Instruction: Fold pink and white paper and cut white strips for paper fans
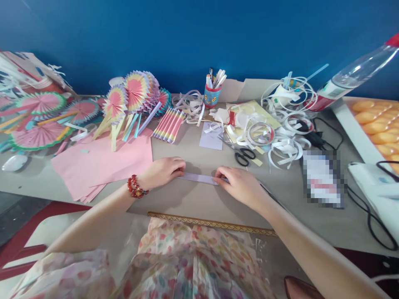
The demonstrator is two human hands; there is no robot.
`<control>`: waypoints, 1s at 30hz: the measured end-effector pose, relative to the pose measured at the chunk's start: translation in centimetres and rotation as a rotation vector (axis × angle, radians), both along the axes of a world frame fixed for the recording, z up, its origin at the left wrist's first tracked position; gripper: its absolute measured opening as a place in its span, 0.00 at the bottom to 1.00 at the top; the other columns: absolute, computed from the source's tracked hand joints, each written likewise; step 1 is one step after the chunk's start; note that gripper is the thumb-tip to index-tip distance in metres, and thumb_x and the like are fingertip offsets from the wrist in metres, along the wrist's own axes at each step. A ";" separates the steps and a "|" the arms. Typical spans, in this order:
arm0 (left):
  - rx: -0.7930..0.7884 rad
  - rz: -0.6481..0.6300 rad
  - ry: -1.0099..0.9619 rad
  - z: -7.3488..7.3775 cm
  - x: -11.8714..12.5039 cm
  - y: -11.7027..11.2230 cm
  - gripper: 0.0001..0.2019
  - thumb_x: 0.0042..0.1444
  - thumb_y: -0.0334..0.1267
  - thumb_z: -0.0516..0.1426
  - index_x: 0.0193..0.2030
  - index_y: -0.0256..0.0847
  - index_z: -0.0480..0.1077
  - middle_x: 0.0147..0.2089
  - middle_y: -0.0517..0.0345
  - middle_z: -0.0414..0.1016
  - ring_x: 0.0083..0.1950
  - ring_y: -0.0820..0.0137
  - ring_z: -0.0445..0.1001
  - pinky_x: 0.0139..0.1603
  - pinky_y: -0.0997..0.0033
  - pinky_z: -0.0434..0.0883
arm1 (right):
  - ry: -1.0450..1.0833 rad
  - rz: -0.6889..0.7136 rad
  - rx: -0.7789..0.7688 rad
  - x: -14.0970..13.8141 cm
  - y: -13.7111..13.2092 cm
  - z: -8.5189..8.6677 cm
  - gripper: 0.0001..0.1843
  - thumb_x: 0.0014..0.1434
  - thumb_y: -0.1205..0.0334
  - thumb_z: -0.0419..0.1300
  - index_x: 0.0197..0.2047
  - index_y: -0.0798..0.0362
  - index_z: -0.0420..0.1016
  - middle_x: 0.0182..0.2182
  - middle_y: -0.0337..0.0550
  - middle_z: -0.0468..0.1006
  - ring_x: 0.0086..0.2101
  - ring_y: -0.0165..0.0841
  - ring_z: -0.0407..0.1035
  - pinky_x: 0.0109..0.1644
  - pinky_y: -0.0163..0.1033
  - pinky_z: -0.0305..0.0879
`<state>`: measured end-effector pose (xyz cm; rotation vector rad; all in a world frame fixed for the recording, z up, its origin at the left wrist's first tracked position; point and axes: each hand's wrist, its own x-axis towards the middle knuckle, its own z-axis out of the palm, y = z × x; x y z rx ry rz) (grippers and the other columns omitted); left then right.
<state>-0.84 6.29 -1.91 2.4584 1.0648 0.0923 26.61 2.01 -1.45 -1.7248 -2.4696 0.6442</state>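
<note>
One strip (198, 178) bridges left hand (164, 171) and right hand (239, 182).

- Left hand (165, 171): fingers pinching left end of lilac paper strip (199, 178), just above or on counter (187, 203), can't tell which.
- Right hand (240, 185): fingers on strip's right end.
- Beaded bracelet (136, 187) on left wrist.
- Black-handled scissors (245, 156) beyond right hand, near white curled strips (285, 149).
- Pink sheets (106, 164) left of left hand.
- Pleated striped paper (169, 126) farther back, pleated fans (137, 91) beside it.
- Pen cup (212, 97) near blue wall (187, 37).
</note>
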 end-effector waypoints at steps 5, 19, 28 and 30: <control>-0.003 0.006 -0.002 0.1 0.1 -0.2 0.08 0.66 0.38 0.51 0.36 0.41 0.66 0.38 0.60 0.70 0.37 0.69 0.70 0.37 0.72 0.61 | 0.088 0.022 -0.068 0.9 0.5 0.3 0.06 0.63 0.58 0.59 0.35 0.47 0.73 0.29 0.35 0.77 0.30 0.30 0.70 0.31 0.34 0.52; -0.016 0.027 0.002 0.1 0.1 -0.1 0.10 0.67 0.40 0.49 0.36 0.42 0.66 0.36 0.60 0.70 0.35 0.70 0.69 0.36 0.71 0.61 | 0.079 0.040 -0.106 1.5 0.7 1.0 0.05 0.60 0.63 0.60 0.31 0.49 0.73 0.28 0.34 0.77 0.30 0.29 0.68 0.30 0.33 0.50; -0.020 0.042 -0.016 -0.1 0.0 -0.1 0.10 0.67 0.42 0.49 0.36 0.42 0.66 0.36 0.59 0.71 0.35 0.68 0.71 0.37 0.71 0.62 | 0.139 0.077 -0.059 1.9 0.3 0.5 0.06 0.61 0.64 0.59 0.31 0.49 0.72 0.28 0.36 0.76 0.30 0.30 0.67 0.31 0.33 0.51; -0.021 0.039 -0.014 -0.1 0.0 -0.1 0.10 0.67 0.41 0.50 0.36 0.42 0.66 0.36 0.60 0.71 0.35 0.69 0.71 0.37 0.71 0.61 | 0.143 0.070 -0.060 1.8 0.3 0.5 0.06 0.61 0.64 0.59 0.31 0.49 0.71 0.28 0.36 0.76 0.30 0.30 0.67 0.31 0.33 0.51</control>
